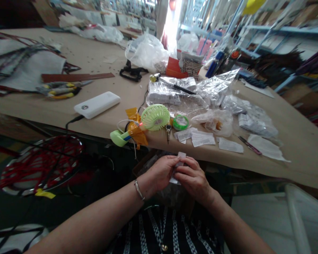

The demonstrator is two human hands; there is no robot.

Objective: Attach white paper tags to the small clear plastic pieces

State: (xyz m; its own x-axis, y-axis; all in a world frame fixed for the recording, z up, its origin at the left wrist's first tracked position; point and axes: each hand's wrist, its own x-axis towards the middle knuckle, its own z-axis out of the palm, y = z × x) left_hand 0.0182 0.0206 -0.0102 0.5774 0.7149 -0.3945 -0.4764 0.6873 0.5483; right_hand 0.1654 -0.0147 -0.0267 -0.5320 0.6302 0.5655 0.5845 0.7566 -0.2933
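My left hand (164, 171) and my right hand (192, 176) meet below the table's front edge, close to my body. Both pinch a small white paper slip (182, 155), whose top end sticks up between the fingertips; more white shows under the fingers. The print on it is too small to read. Just beyond my hands, printed paper labels (202, 138) lie in small stacks at the table edge, with another label (230, 145) to their right. A green tape roll (180, 122) sits behind the stacks, beside a pointed metal-tipped tool (168, 131).
A green fan (155, 117) lies at the table edge, left of the labels. Further left are a white power bank (97, 104) with a cable and several pliers (63, 90). Plastic-wrapped bundles (172, 92), a hammer (172, 84) and a thin pen-like tool (250, 145) lie behind and right.
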